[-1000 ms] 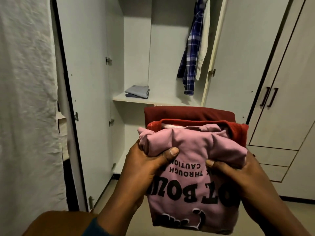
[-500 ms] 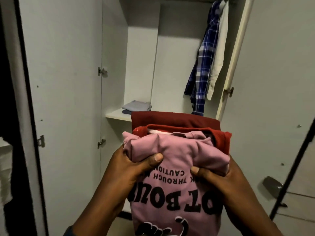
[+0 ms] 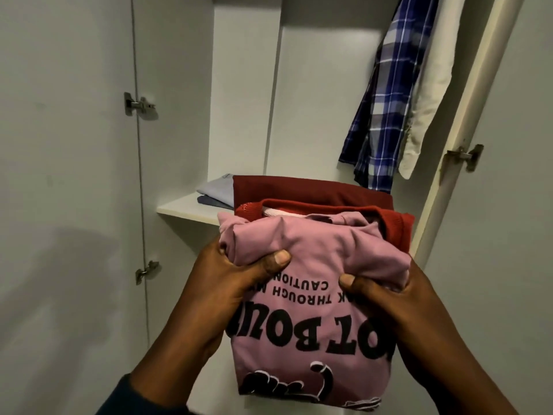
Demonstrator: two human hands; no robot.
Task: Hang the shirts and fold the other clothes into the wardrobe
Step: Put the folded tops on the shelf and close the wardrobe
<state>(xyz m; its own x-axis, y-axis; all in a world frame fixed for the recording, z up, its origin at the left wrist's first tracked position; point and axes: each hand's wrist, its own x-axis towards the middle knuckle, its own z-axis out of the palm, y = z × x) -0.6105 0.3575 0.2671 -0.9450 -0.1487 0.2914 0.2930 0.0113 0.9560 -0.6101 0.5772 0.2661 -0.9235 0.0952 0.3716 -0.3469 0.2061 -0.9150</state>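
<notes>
You hold a stack of folded clothes [image 3: 314, 265] before the open wardrobe [image 3: 239, 85], pink printed shirt on top, red pieces beneath. Your left hand [image 3: 230, 283] and right hand [image 3: 398, 298] each grip a side, thumbs pressed on the pink cloth. The stack's far edge overlaps the shelf [image 3: 185, 209] lip, where folded grey garments [image 3: 215, 190] lie at left. A plaid shirt [image 3: 383, 109] and white shirt [image 3: 431, 91] hang at right.

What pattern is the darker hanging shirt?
Blue and white plaid shirt, clearest in the head view.
</notes>
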